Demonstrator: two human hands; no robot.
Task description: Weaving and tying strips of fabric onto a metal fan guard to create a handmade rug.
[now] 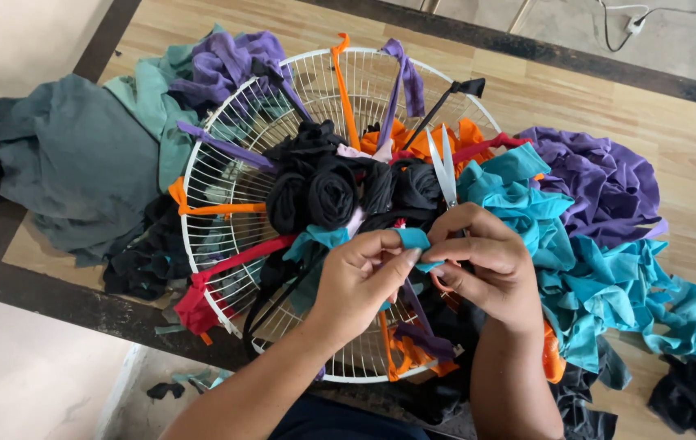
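Fingers (pixel 401 259) of the left hand (pixel 356 281) are pinched shut on a short teal fabric strip (pixel 413 239), and the right hand (pixel 486 261) closes around the same strip from the other side while also holding a pair of scissors (pixel 444 171), blades pointing away toward the far edge of the bench (pixel 690 122). Going down in size from there: the wooden bench carries everything, with a big grey-green cloth (pixel 63 163) slumped over its left edge and a purple heap (pixel 601 179) and a teal heap (pixel 609 277) piled toward the right edge. In the middle lies a round white wire fan guard (pixel 209 155), and the hands work just over its near side. From what I can see the work is partly along: a cluster of black fabric rolls (pixel 323 191) already fills the centre of the guard, and orange (pixel 209 209), red (pixel 234 262) and purple strips (pixel 222 145) are tied out along the spokes to the rim, yet wide stretches of bare wire show, mostly on the left and far side. Plenty of loose cloth lies uncut around it. The teal strip sits between both hands, just at the near edge of the black cluster.
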